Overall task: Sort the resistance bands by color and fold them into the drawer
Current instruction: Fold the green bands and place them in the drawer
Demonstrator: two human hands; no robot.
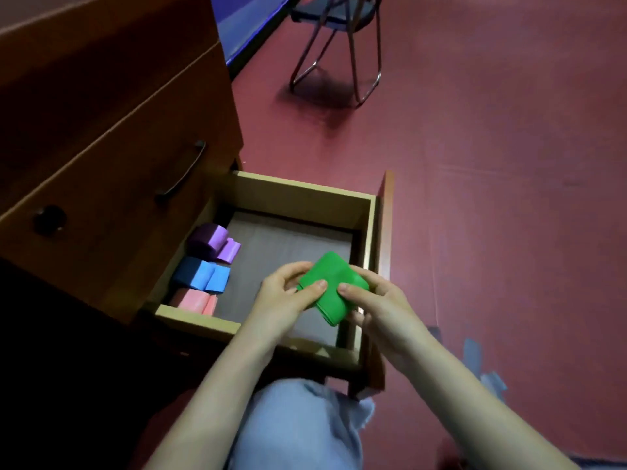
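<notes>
Over the open drawer (298,193), both hands, left hand (283,293) and right hand (375,305), pinch the folded green band (330,284); each grip is closed on it. Next: set it beside the pink band (195,300), near left.

The person's two forearms are bare, uncovered from the wrists back to the picture's lower edge, and the left hand (281,300) and right hand (376,300) are bare too. Just below the drawer (196,322) shows one trouser leg (298,432) of pale blue cloth (denim-like, softly creased), with a frayed edge (368,407) under the drawer's near right corner.
</notes>
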